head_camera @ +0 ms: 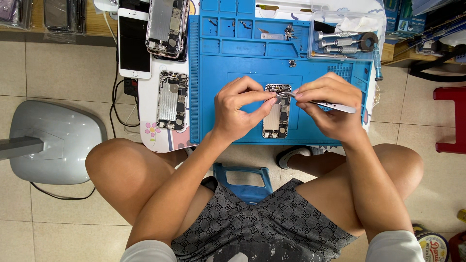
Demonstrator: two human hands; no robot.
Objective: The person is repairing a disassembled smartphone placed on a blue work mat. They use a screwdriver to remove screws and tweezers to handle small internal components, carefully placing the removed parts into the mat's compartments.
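An opened phone body (pixel 277 116) with its insides bare lies upright on a blue repair mat (pixel 310 73). My left hand (pixel 238 109) rests on the phone's left side, thumb and forefinger pinched together near its top end. My right hand (pixel 330 104) holds metal tweezers (pixel 320 103), whose tip reaches the top of the phone beside my left fingertips. Whatever sits under the fingertips is hidden.
Two more opened phone bodies (pixel 172 100) (pixel 166 26) and a white phone (pixel 134 41) lie left of the mat. Screwdrivers (pixel 340 41) sit in a clear tray at the mat's top right. A grey lamp base (pixel 56 140) stands on the floor left, a red stool (pixel 451 119) right.
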